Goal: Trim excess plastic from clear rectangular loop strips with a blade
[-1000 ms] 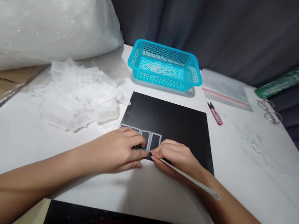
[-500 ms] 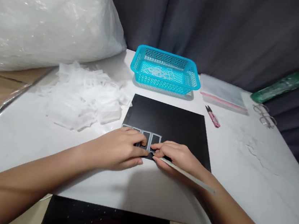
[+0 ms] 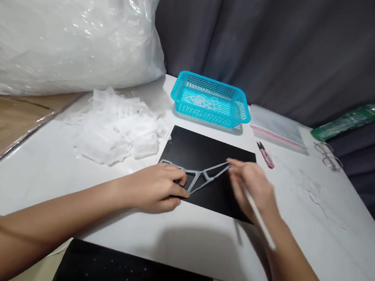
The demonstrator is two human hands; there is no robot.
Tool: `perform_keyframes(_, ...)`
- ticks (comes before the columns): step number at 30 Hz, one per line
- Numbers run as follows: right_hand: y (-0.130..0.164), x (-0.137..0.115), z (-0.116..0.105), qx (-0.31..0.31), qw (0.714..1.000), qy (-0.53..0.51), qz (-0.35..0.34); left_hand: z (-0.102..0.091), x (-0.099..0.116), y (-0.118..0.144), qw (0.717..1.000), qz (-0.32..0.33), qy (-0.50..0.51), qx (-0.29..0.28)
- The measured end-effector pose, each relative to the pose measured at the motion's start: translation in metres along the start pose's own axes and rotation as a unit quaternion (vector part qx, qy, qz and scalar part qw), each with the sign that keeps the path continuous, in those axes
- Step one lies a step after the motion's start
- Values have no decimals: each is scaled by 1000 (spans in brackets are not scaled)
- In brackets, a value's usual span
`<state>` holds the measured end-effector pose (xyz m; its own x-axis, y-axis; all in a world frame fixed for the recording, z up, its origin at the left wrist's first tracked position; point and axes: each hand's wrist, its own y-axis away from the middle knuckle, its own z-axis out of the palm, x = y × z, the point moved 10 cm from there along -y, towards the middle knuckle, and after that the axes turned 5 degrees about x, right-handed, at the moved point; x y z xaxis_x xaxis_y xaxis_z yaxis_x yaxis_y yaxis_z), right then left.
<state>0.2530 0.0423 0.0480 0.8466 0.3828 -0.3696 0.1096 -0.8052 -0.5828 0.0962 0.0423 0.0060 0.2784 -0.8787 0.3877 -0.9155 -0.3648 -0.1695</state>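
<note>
The left hand [image 3: 157,190] lies flat, pressing down one end of a thin, stretchy, clear frame strip [image 3: 200,175] on the square black mat [image 3: 206,152]. The right hand [image 3: 253,187] pinches the other end of the strip, pulled out tight, and also holds a thin white stick [image 3: 261,222]. The mat sits near the front edge of the white tabletop [image 3: 316,229]. Behind it stands a blue plastic basket [image 3: 211,100]. Small pink snips [image 3: 266,154] lie just right of the mat. A pile of clear plastic pieces [image 3: 117,127] lies toward the left edge
</note>
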Motion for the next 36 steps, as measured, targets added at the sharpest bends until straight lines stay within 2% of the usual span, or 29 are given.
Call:
perform_keyframes(2, -6, 34, -27, 81, 995, 31, 58, 1, -1, 1, 1000, 1, 0, -5)
perform_keyframes(4, -4, 69, -55, 174, 972, 68, 141, 0, -1, 2, 1000, 5, 2, -3)
perform_keyframes(6, 1, 88, -65, 208, 956, 89, 185, 0, -1, 3, 1000, 18, 4, 3)
perform_keyframes(10, -5, 86, -32, 108, 982, 43, 147, -1, 0, 6, 999, 48, 8, 12)
perform_keyframes(11, -5, 84, -27, 106, 983, 18, 147, -1, 0, 6, 999, 48, 8, 11)
perform_keyframes(13, -3, 89, -29, 153, 967, -72, 193, -2, -1, 7, 999, 45, 6, 11)
perform_keyframes(15, 0, 97, -28, 187, 919, -223, 265, -4, -1, 7, 999, 46, 8, 12)
perform_keyframes(16, 0, 97, -23, 180, 888, -308, 292, -4, 0, 6, 999, 48, 14, 13)
perform_keyframes(18, -2, 81, -9, 124, 827, -447, 319, -6, 0, 5, 998, 42, 34, 17)
perform_keyframes(20, -2, 55, 4, 64, 785, -522, 329, -10, -7, 2, 998, 0, 59, 36)
perform_keyframes(23, 5, 19, 22, 1, 749, -569, 340, -13, -21, -2, 988, -83, 103, 77)
perform_keyframes(27, 14, -11, 43, -55, 700, -620, 351, -3, -16, -8, 991, -90, 58, 74)
perform_keyframes(32, 19, -20, 46, -102, 640, -659, 382, 8, -11, -13, 993, -97, -5, 65)
perform_keyframes(34, 21, -22, 43, -150, 631, -658, 383, 10, -12, -13, 993, -104, -8, 60)
perform_keyframes(36, 23, -18, 38, -196, 635, -643, 380, 9, -12, -13, 993, -106, -4, 57)
